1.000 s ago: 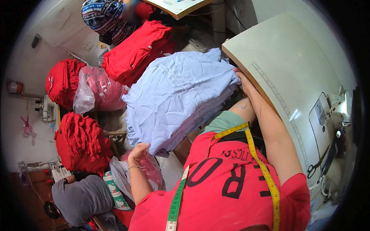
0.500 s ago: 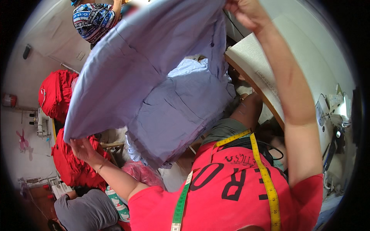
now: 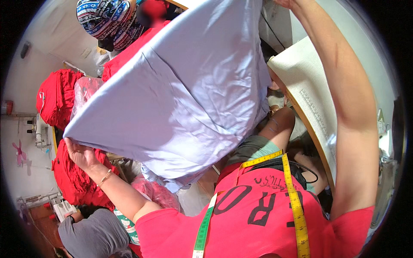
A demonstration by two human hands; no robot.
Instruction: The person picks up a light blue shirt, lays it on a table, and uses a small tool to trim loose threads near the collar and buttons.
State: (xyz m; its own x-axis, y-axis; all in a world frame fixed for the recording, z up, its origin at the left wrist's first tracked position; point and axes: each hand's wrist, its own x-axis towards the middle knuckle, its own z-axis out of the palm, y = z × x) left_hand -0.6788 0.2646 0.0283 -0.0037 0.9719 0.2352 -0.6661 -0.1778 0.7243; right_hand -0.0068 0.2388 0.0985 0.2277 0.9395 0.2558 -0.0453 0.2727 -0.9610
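A large light-blue cloth [image 3: 189, 90] hangs spread out in front of me, slanting from upper right to lower left. My left hand [image 3: 81, 154] is closed on its lower left corner, fingers pinching the edge. At the top rim of the view my right hand [image 3: 285, 2] holds the raised upper right edge; part of this hand is cut off. The cloth's lower end rests in folds near my lap. A tape measure [image 3: 297, 210], yellow on one side and green-white on the other, hangs round my neck over my red shirt.
Piles of red cloth [image 3: 58, 101] lie to the left, with clear plastic bags [image 3: 155, 193] near them. A white-topped table [image 3: 307, 81] stands at right. One person in a patterned head covering [image 3: 107, 19] is beyond the cloth; another in a grey shirt [image 3: 94, 234] sits lower left.
Both hands have spread apart, the left to the left and the right upward. The cloth is now pulled wider and flatter, covering the folded part seen before.
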